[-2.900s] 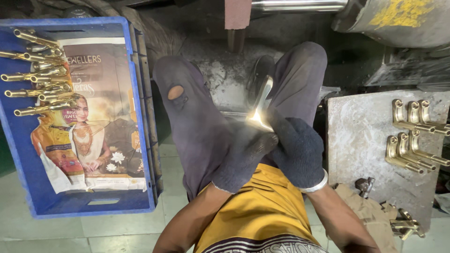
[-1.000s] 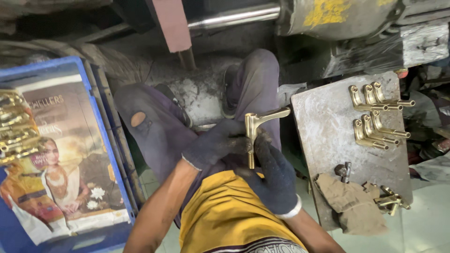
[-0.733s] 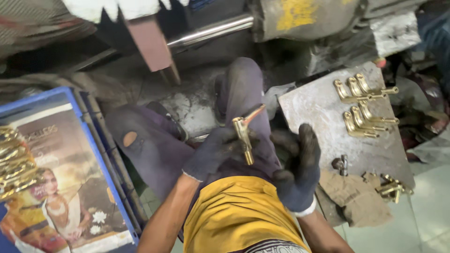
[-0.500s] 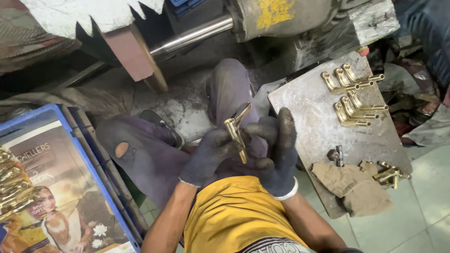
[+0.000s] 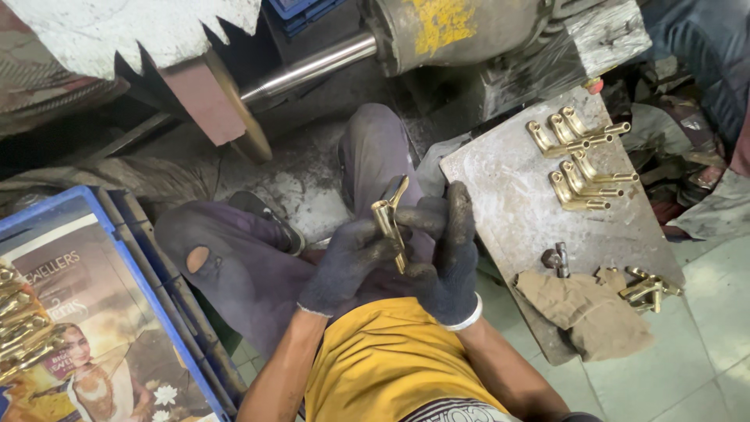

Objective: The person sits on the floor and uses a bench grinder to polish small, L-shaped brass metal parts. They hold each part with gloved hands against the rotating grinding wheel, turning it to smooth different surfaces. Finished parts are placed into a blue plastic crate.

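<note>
Far to the left of the left hand point(image 5: 348, 262) stands a blue crate point(image 5: 168, 301) lined with a printed paper, with brass pieces at its edge. The left hand (in a dark glove) is closed around the lower part of a brass fitting point(image 5: 391, 219), held upright above the lap. The right hand point(image 5: 449, 254), also gloved, touches the same fitting from the other side, its fingers curled on it. To the right of this hand lies a grey metal plate point(image 5: 508, 203) with more brass handles point(image 5: 578, 156) and a brown rag point(image 5: 586, 309).
</note>
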